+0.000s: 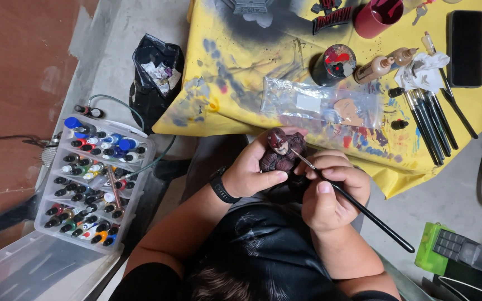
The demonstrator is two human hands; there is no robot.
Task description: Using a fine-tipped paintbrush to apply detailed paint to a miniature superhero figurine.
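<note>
A grey concrete floor (112,50) meets a reddish-brown wall or panel (12,83) at the left. A table draped in a paint-stained yellow cloth (241,72) fills the upper right. A clear plastic rack of small paint bottles (93,184) sits on the floor beside a black bag (154,72). Lighting is dim and even.

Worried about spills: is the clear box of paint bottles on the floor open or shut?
Open. The clear box shows its paint bottles uncovered in rows, and its lid lies flat beside it.
</note>
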